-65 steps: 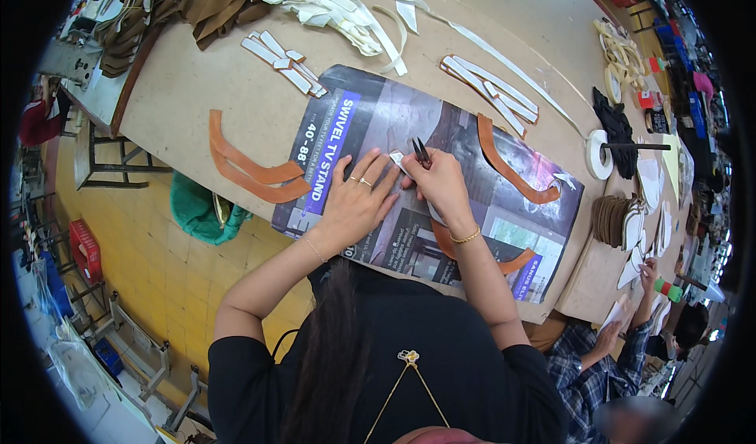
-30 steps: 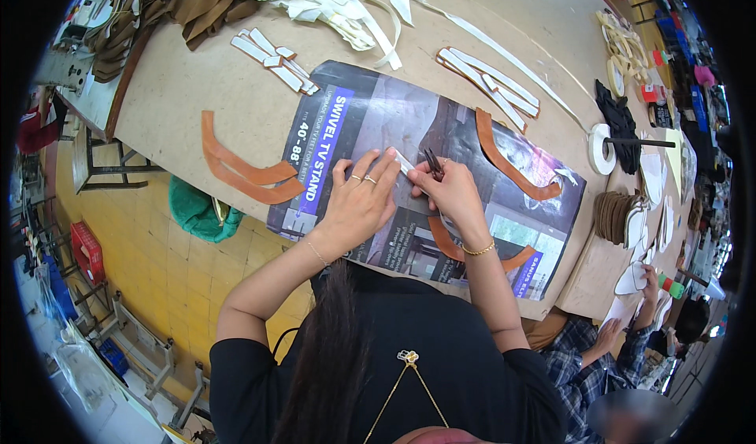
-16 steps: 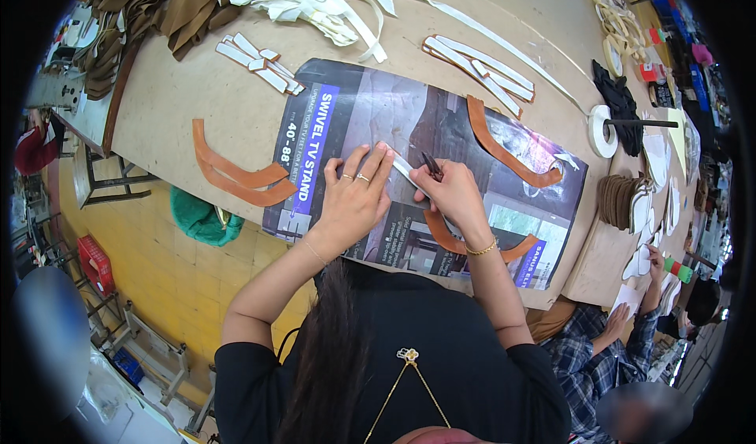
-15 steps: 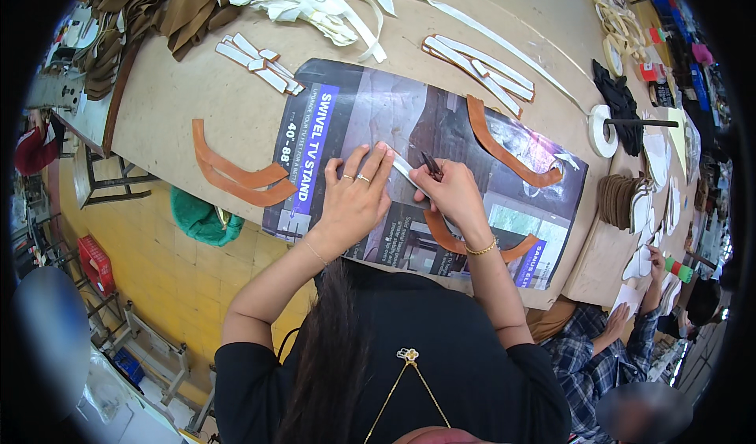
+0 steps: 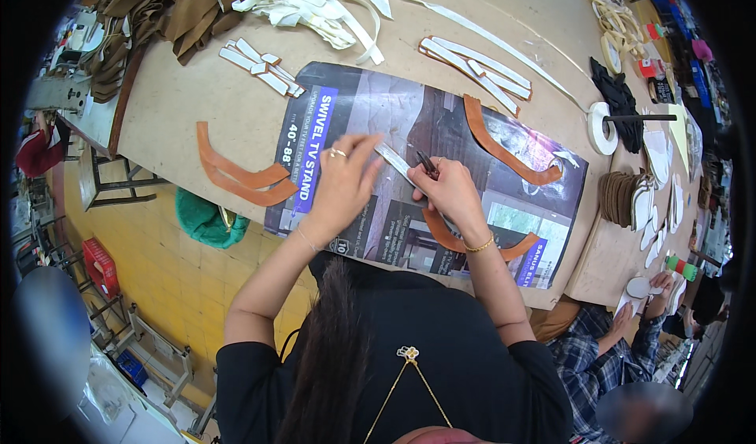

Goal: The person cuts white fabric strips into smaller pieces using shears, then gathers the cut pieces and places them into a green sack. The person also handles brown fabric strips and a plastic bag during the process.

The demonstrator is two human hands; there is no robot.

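Observation:
My left hand [image 5: 346, 182] hovers over the printed cardboard sheet [image 5: 370, 117], fingers loosely spread and holding nothing. Just right of its fingertips lies a narrow white strip [image 5: 394, 160], slanting toward my other hand. My right hand [image 5: 450, 196] is closed around a dark, slender pointed tool [image 5: 426, 162], whose exact kind I cannot make out. Its fingers also rest at the strip's lower end, which they partly hide. Below that hand, a curved brown leather piece [image 5: 516, 248] lies on the cardboard. Another curved leather strip [image 5: 492, 148] lies at the upper right.
Two curved leather pieces [image 5: 236, 180] lie left of the cardboard. Beyond are white-faced strips [image 5: 480, 70], a heap of white tape [image 5: 299, 3] and brown pieces [image 5: 189, 18]. A tape roll [image 5: 602, 129] stands at right. A co-worker [image 5: 598, 349] handles pale pieces at lower right.
My left hand has lifted off the white strip and shifted slightly left, uncovering its upper end. My right hand has barely moved. The co-worker's hands have moved, now with a round pale piece.

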